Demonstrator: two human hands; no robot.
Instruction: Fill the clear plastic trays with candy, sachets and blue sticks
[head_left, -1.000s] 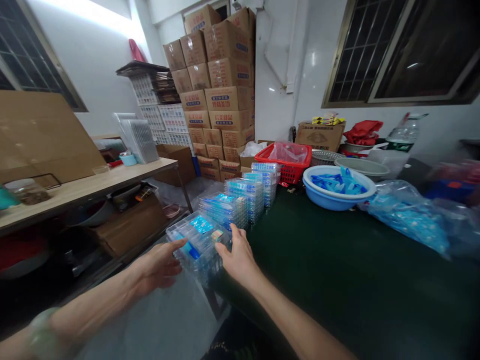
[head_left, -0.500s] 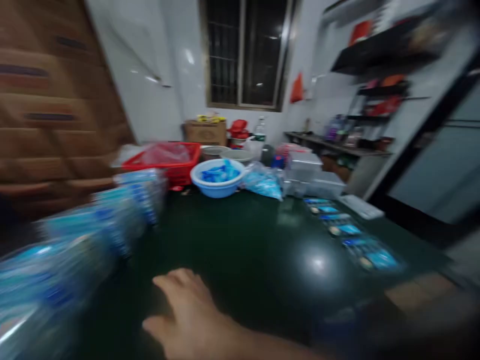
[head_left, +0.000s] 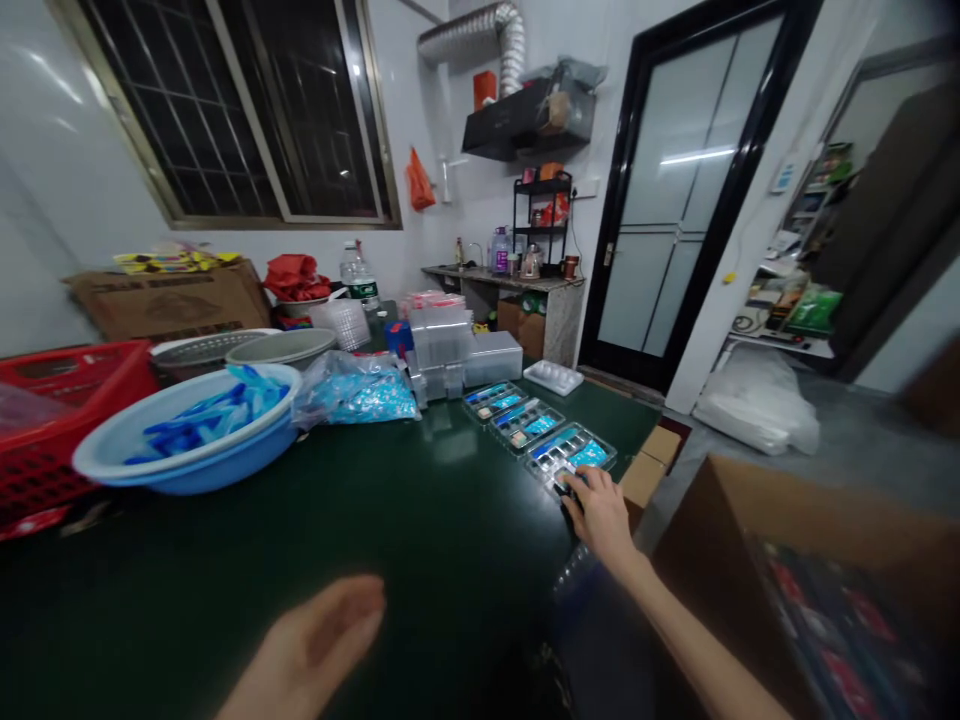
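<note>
My right hand (head_left: 604, 510) reaches out to the near end of the closest clear plastic tray (head_left: 570, 450). Its thumb and fingers pinch together around something small and dark, which they mostly hide. Two more clear trays (head_left: 525, 425) (head_left: 491, 400) lie behind in a row, each with a bright blue packet, a dark blue strip and a small beige piece in compartments. Blurred by motion, my left hand (head_left: 319, 635) hovers over the dark green table (head_left: 450, 560) at the lower middle. Its fingers are loosely curved with the thumb apart, and nothing shows in it.
Blue basins (head_left: 187, 478) holding blue pieces stand at the left beside a red basket (head_left: 67, 430). A bag of blue packets (head_left: 367, 390), stacked clear boxes (head_left: 442, 345) and a white tray (head_left: 553, 377) line the back. Right of the table is an open carton (head_left: 720, 520).
The view has swung right, so the bagged packs on the left are out of sight. My right hand has gone from the table's left side to the nearest tray. My left hand has come into view.
</note>
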